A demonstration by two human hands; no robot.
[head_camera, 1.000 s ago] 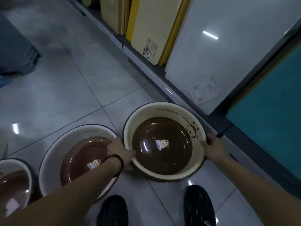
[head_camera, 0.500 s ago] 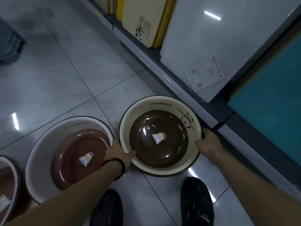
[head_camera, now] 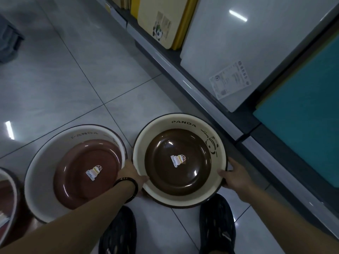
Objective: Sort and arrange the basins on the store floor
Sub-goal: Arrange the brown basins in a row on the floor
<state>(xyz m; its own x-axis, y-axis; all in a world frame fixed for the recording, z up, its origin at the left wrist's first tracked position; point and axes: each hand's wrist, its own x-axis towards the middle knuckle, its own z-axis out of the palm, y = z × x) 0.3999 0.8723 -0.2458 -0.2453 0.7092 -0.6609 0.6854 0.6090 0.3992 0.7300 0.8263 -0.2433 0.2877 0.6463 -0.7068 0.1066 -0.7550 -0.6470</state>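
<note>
A cream basin [head_camera: 183, 123] with a dark brown bottom, the word PANDA and a panda drawing sits in front of my feet. My left hand [head_camera: 131, 174] grips its left rim, thumb inside. My right hand [head_camera: 233, 174] grips its right rim. Touching it on the left stands a white basin [head_camera: 42, 171] with a reddish-brown bottom and a sticker. A third basin [head_camera: 7, 197] shows only partly at the left edge.
A low shelf edge [head_camera: 192, 88] runs diagonally close behind the held basin, carrying a white board [head_camera: 247, 43], yellow boards [head_camera: 161, 21] and a teal board [head_camera: 308, 129]. My two dark shoes [head_camera: 217, 226] stand just below the basin. Grey tiled floor [head_camera: 64, 79] lies far left.
The held basin has shifted slightly left, closer to the white basin, with both hands staying on its rim. The view has tilted a little.
</note>
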